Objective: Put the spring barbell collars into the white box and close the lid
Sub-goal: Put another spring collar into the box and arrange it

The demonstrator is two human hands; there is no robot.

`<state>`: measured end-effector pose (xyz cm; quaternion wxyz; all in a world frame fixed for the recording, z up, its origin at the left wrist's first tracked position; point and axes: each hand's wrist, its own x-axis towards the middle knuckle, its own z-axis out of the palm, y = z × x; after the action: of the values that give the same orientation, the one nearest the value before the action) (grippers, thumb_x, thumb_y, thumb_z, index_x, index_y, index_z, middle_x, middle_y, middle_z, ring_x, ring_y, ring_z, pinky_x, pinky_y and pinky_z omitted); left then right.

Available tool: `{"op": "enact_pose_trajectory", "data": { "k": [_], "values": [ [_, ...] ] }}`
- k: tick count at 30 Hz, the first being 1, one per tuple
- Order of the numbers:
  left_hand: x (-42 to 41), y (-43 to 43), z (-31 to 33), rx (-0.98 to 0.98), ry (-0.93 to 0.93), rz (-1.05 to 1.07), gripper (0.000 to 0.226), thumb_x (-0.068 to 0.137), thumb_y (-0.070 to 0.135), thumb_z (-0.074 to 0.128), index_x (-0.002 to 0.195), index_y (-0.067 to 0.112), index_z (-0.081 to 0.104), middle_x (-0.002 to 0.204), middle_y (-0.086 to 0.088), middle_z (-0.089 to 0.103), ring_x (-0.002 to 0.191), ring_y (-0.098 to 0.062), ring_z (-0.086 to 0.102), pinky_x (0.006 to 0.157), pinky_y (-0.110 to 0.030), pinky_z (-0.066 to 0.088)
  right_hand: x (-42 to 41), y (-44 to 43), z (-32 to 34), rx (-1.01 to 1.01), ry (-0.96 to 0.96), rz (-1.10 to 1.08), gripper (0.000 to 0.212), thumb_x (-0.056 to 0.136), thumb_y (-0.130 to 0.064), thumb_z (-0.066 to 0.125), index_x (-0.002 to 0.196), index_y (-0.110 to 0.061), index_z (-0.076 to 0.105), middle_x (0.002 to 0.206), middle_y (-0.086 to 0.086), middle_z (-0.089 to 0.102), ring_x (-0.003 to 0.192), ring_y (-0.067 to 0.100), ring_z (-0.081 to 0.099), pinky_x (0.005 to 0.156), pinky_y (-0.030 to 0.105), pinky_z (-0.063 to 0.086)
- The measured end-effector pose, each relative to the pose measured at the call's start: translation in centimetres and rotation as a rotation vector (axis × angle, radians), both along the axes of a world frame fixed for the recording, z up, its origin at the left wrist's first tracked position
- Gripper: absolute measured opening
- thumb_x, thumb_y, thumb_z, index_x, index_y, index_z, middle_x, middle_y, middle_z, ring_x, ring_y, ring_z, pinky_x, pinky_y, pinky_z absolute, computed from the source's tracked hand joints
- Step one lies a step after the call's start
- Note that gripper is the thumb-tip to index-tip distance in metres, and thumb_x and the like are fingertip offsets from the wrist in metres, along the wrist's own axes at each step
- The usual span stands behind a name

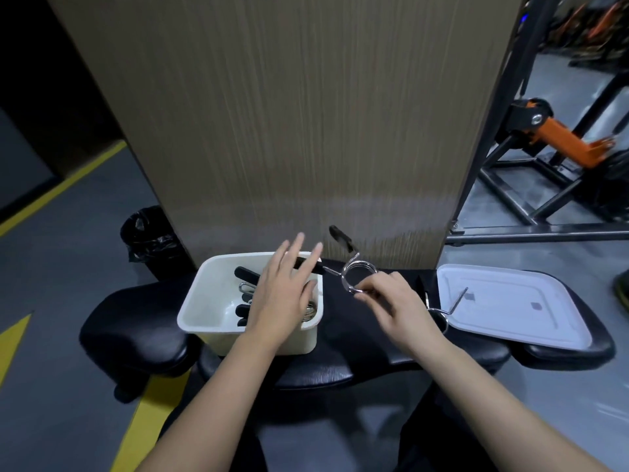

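Observation:
An open white box (204, 308) stands on a black padded bench. Inside it lie spring barbell collars (246, 277) with black handles, partly hidden by my left hand (284, 294), which hovers over the box with fingers spread and holds nothing. My right hand (391, 301) pinches the chrome coil of another collar (357, 272), held in the air just right of the box, its black handles pointing up and left. One more collar (442, 310) lies on the bench against the white lid (510, 301), which rests flat to the right.
The black bench (340, 356) carries everything. A tall wood-grain panel (289, 131) rises right behind it. A bin with a black bag (149, 236) stands on the floor at left. Orange and black gym machinery (551, 131) fills the right background.

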<state>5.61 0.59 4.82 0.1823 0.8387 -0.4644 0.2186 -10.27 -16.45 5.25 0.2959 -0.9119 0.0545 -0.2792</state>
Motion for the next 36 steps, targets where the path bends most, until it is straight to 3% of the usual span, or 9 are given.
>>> {"op": "enact_pose_trajectory", "data": {
  "k": [2,5,9,12,15,19,24,30,36],
  "values": [
    [0.9,0.6,1.1,0.052,-0.082,-0.026,0.033,0.098,0.032,0.048,0.124,0.021,0.065,0.12,0.001,0.069,0.113,-0.023,0.062,0.105,-0.039,0.04,0.7,0.8,0.3,-0.092,-0.013,0.054,0.004,0.095,-0.021,0.063,0.095,-0.018,0.064,0.085,-0.013,0.058,0.079,0.014,0.043,0.082,0.013,0.035],
    [1.6,2.4,2.4,0.189,0.011,0.014,0.013,0.096,0.031,0.058,0.099,0.024,0.068,0.09,0.005,0.073,0.088,-0.022,0.066,0.076,-0.035,0.045,1.7,1.9,0.0,-0.168,-0.01,0.116,0.004,0.096,-0.021,0.063,0.096,-0.017,0.064,0.097,-0.014,0.063,0.081,0.016,0.047,0.088,0.01,0.032],
    [2.5,5.4,2.2,0.177,0.081,0.064,0.004,0.097,0.026,0.059,0.094,0.023,0.061,0.089,0.008,0.064,0.089,-0.018,0.058,0.067,-0.034,0.045,3.2,3.3,-0.4,0.035,0.052,0.008,0.034,0.094,-0.031,0.065,0.127,-0.033,0.058,0.141,-0.026,0.049,0.122,0.008,0.053,0.101,0.014,0.036],
    [3.4,7.2,1.3,0.175,0.117,0.149,0.008,0.099,0.027,0.056,0.093,0.021,0.056,0.089,0.006,0.06,0.091,-0.019,0.056,0.06,-0.035,0.042,4.1,4.8,0.0,0.236,0.212,0.014,0.078,0.085,-0.041,0.074,0.15,-0.033,0.031,0.146,-0.023,0.041,0.132,-0.003,0.04,0.103,0.017,0.032],
    [4.2,8.5,0.4,0.203,0.152,0.207,0.011,0.099,0.03,0.053,0.094,0.021,0.056,0.09,0.006,0.062,0.093,-0.02,0.057,0.061,-0.039,0.05,5.4,6.2,-0.9,0.185,0.44,0.096,0.094,0.076,-0.052,0.078,0.153,-0.028,0.029,0.158,-0.012,0.031,0.145,0.007,0.029,0.111,0.022,0.029],
    [4.8,9.0,-0.4,0.262,0.216,0.239,0.01,0.1,0.029,0.051,0.102,0.023,0.059,0.098,0.007,0.064,0.1,-0.018,0.057,0.068,-0.039,0.05,6.6,6.6,-3.8,0.135,0.443,0.025,0.08,0.075,-0.049,0.08,0.144,-0.035,0.043,0.16,-0.013,0.03,0.147,0.015,0.03,0.111,0.035,0.038],
    [5.2,6.9,-0.6,0.362,0.228,0.271,0.008,0.1,0.023,0.051,0.097,0.018,0.056,0.099,0.001,0.062,0.099,-0.023,0.057,0.067,-0.037,0.045,5.7,5.7,-5.8,0.266,0.323,0.071,0.081,0.079,-0.043,0.079,0.149,-0.037,0.039,0.156,-0.027,0.018,0.145,-0.01,0.01,0.108,-0.002,0.01],
    [6.3,3.4,-1.8,0.463,0.27,0.275,0.013,0.096,0.016,0.057,0.105,0.021,0.064,0.106,0.002,0.063,0.104,-0.024,0.06,0.068,-0.033,0.041,5.4,5.3,-6.7,0.4,0.254,0.129,0.082,0.08,-0.035,0.079,0.15,-0.033,0.037,0.158,-0.024,0.025,0.145,-0.01,0.014,0.111,0.002,0.013],
    [7.3,2.6,-3.7,0.31,0.43,0.333,0.017,0.094,0.038,0.062,0.104,0.029,0.072,0.105,0.007,0.065,0.105,-0.019,0.054,0.075,-0.034,0.046,5.5,5.4,-7.1,0.468,0.203,0.131,0.08,0.079,-0.031,0.081,0.148,-0.031,0.041,0.155,-0.025,0.029,0.145,-0.008,0.017,0.114,0.006,0.016]
  ]
}}
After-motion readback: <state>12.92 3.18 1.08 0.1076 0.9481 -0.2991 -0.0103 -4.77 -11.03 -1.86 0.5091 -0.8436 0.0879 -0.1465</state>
